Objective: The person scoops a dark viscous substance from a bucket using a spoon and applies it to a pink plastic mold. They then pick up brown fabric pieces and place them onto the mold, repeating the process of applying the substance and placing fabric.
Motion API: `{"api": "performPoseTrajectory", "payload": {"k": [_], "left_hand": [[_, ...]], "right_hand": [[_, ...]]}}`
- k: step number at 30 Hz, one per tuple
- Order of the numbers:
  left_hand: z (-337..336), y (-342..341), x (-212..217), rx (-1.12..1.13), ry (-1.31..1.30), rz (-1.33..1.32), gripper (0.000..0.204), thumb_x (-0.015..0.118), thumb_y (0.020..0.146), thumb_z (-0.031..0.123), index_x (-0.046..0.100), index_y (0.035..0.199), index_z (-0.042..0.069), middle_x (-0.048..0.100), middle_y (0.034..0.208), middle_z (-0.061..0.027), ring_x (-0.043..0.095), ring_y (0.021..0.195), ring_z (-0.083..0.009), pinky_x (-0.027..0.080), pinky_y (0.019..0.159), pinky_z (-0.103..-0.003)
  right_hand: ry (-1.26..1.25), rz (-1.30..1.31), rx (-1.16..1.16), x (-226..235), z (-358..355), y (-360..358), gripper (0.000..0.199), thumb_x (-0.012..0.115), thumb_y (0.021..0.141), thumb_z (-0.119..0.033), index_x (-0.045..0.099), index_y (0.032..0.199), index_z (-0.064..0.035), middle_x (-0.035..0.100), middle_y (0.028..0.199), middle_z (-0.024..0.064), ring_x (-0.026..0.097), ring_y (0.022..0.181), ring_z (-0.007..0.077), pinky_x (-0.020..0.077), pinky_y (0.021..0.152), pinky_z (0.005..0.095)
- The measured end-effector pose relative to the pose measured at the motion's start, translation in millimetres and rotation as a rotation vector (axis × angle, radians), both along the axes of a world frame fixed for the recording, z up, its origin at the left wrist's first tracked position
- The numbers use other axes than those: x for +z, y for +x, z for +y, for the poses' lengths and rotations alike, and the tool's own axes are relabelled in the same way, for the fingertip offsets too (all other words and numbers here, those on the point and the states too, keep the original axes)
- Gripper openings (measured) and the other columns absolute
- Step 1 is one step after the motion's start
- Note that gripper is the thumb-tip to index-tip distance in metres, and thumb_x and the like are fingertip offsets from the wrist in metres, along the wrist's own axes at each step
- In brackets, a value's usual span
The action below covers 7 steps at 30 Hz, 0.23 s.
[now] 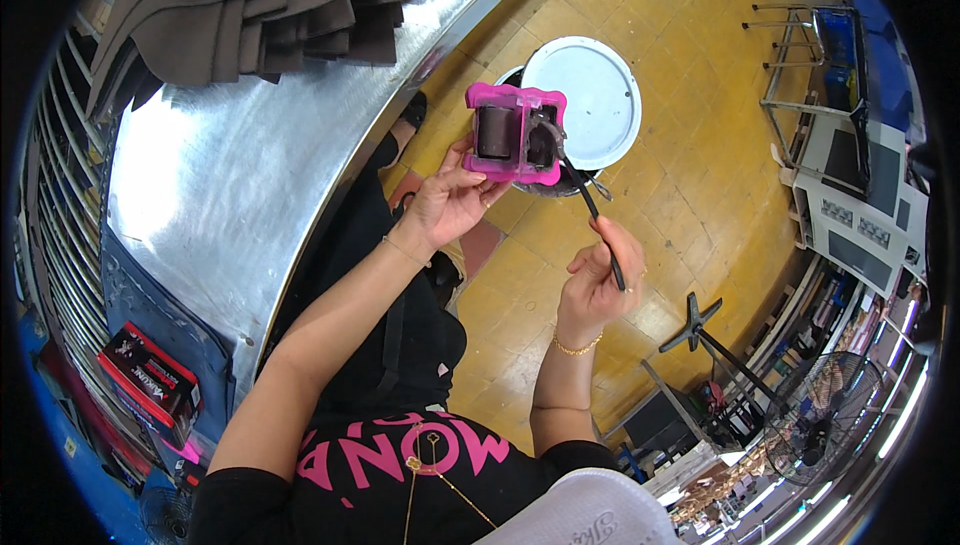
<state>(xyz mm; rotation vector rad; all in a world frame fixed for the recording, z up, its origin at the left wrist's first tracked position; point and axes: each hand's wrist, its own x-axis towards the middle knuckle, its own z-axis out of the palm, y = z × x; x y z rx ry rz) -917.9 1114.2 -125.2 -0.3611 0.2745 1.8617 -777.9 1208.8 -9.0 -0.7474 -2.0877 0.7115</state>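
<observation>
My left hand [447, 205] grips a bright pink tray-like container [484, 95] from below and its near edge. A dark brown roller [495, 133] lies in the container's left compartment. In my right hand [596, 283] is a slim black-handled tool [586, 193], held between closed fingers. Its head, smeared with dark brown stuff, reaches into the right compartment; I cannot tell whether it is a brush or a scoop. Beneath the container stands a bucket [562, 186], mostly hidden, with a round pale lid [592, 95] lying partly across it.
A shiny metal table [250, 175] curves along my left, with stacked dark brown sheet pieces [290, 20] on its far end. A red and black box [150, 381] sits at the lower left. Yellow floor tiles [690, 105] lie ahead; a floor fan [822, 415] stands at the right.
</observation>
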Motion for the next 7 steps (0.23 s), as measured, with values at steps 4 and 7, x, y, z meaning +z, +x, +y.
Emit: {"api": "performPoseTrajectory", "payload": {"k": [4, 7], "left_hand": [[-1.3, 0.0, -3.5, 0.005, 0.01, 0.01, 0.058, 0.059, 0.078, -0.004, 0.049, 0.13, 0.02, 0.058, 0.124, -0.0047, 0.055, 0.116, -0.0228, 0.034, 0.111, -0.043], [-1.2, -0.7, -4.6, 0.013, -0.004, 0.019, 0.058, 0.059, 0.078, -0.004, 0.048, 0.131, 0.018, 0.054, 0.13, -0.0056, 0.052, 0.12, -0.0228, 0.033, 0.111, -0.045]], "right_hand": [[-0.087, -0.049, -0.002, 1.3, -2.3, -2.6, 0.019, 0.055, 0.096, -0.014, 0.063, 0.106, 0.001, 0.068, 0.094, 0.0137, 0.065, 0.077, 0.0246, 0.0516, 0.065, 0.0311], [-0.061, -0.036, -0.017, -10.5, 2.9, 8.1, 0.028, 0.049, 0.099, -0.02, 0.056, 0.116, 0.0015, 0.065, 0.092, 0.0174, 0.059, 0.054, 0.0144, 0.0475, 0.054, 0.0233]]}}
